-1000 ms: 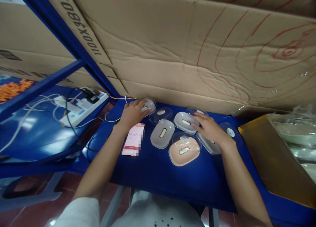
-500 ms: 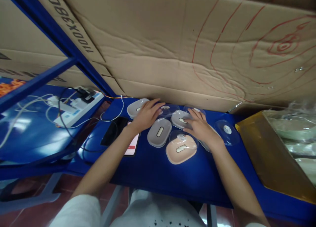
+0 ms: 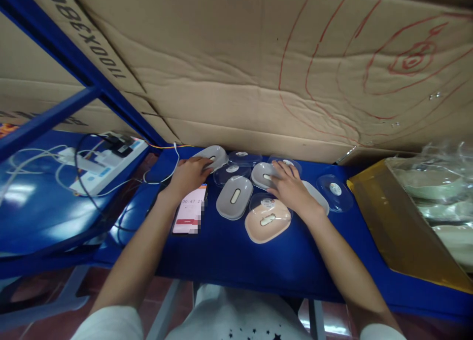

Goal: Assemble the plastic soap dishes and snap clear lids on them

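Note:
My left hand (image 3: 187,176) lies over the near left end of a grey oval dish (image 3: 219,153), fingers and thumb closed at its rim. My right hand (image 3: 290,185) is spread, fingertips resting on another grey oval dish (image 3: 260,176) and beside a clear lid. Between the hands are two clear lids with round labels, one a label-up clear lid (image 3: 225,176). Nearer me sit a grey dish with a pale slot (image 3: 226,204) and a peach dish (image 3: 254,229) partly covered by a clear lid. A pale dish (image 3: 320,198) shows beyond my right wrist.
A phone (image 3: 186,219) with a lit timer lies by my left forearm. A power strip (image 3: 92,177) with cables is at left. At right stand a clear lid (image 3: 328,197) and an open carton (image 3: 384,226) with wrapped pale dishes. A cardboard wall (image 3: 221,84) backs the blue table.
My left hand has moved left from the clear lids to the far-left grey dish, which has shifted slightly right. My right hand stays at its dish. The view has shifted slightly.

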Tool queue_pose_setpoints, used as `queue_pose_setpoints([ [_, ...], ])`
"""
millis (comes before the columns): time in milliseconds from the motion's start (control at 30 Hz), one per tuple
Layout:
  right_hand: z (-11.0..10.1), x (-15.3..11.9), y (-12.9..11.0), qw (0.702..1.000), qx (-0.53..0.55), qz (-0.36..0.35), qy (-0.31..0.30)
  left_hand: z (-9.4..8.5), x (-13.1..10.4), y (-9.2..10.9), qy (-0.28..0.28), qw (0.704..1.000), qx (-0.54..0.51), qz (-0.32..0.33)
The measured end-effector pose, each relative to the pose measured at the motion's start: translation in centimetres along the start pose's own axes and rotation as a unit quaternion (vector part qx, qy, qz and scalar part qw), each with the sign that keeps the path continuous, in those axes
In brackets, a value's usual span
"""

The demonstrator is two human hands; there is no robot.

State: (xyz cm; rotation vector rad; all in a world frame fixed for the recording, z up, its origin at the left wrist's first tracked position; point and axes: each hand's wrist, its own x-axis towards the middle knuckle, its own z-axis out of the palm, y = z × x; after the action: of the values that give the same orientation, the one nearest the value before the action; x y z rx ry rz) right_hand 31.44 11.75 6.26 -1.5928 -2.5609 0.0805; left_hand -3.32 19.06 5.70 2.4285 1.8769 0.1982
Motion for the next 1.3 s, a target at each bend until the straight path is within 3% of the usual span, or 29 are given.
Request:
queue_pose_setpoints([
  [133, -0.2, -0.1, 0.3, 1.000, 0.004, 0.003, -0.003, -0.4, 0.1, 1.3, 0.018, 1.000, -0.015, 0.010],
  [333, -2.4, -0.8, 2.3, 0.999, 0.010, 0.033, 0.003, -0.5, 0.1, 3.4, 0.072, 0.996, -0.054, 0.020],
  [567, -5.1, -3.2, 3.5, 0.994, -0.005, 0.103, -0.019, -0.5, -0.3, 7.7, 0.070, 0.985, -0.093, 0.130],
  [667, -4.6, -5.9, 3.1, 0.992, -0.007, 0.114, -0.053, -1.3, -2.2, 8.0, 0.092, 0.983, -0.089, 0.130],
  [800, -2.0, -10.1, 3.0, 0.987, -0.019, 0.144, -0.072, -1.7, -7.6, 7.4, 0.136, 0.982, -0.079, 0.104],
  [900, 0.0, -12.1, 2.9, 0.986, -0.035, 0.160, -0.041, -0.5, -11.7, 8.3, 0.127, 0.978, -0.088, 0.138],
  [967, 0.6, -12.7, 2.7, 0.987, -0.037, 0.153, -0.025, 0.7, -13.1, 9.6, 0.117, 0.980, -0.063, 0.151],
  [1133, -0.3, -12.7, 2.0, 0.991, -0.003, 0.135, -0.012, 2.9, -12.9, 11.8, 0.096, 0.986, -0.010, 0.137],
  [1300, -1.8, -12.9, 2.4, 0.989, 0.054, 0.130, 0.045, 2.9, -12.5, 11.9, 0.101, 0.986, -0.074, 0.114],
])
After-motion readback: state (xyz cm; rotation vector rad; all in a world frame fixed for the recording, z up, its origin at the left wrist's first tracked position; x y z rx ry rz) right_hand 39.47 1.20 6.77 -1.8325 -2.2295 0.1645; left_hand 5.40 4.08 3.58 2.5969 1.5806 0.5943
